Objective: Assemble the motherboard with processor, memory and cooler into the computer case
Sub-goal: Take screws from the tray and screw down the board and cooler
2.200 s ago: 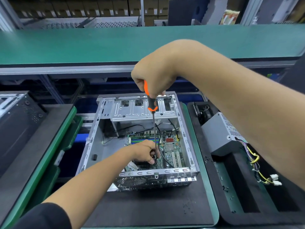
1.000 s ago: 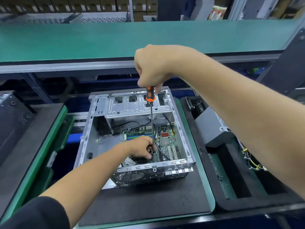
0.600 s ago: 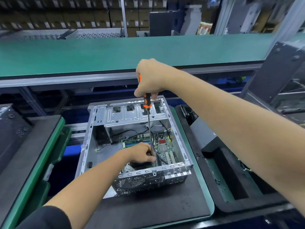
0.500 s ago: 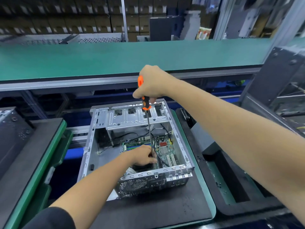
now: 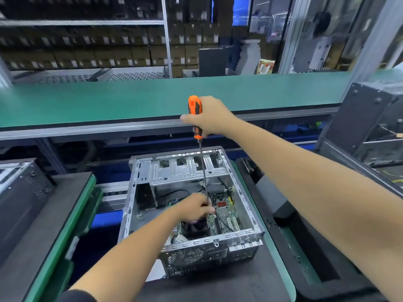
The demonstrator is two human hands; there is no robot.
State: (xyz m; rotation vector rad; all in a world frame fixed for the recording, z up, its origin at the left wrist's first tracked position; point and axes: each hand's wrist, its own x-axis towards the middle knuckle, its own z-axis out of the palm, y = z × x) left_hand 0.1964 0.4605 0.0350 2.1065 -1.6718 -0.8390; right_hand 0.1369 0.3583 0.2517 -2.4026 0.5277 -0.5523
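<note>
From the head view, our right hand (image 5: 210, 117) grips the screwdriver (image 5: 195, 118) upright; its shaft runs straight down into the computer case (image 5: 239, 192). Our left hand (image 5: 194, 207) curls around the tip, just above the motherboard (image 5: 224, 214).

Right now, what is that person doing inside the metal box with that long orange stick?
A person is working on an open computer case. The right hand holds a long screwdriver by its orange handle, shaft pointing down into the case. The left hand is curled round the shaft's lower end, just above the motherboard, steadying it. The tip is hidden, so I can't see the screw. The black cooler sits below that hand.
</note>
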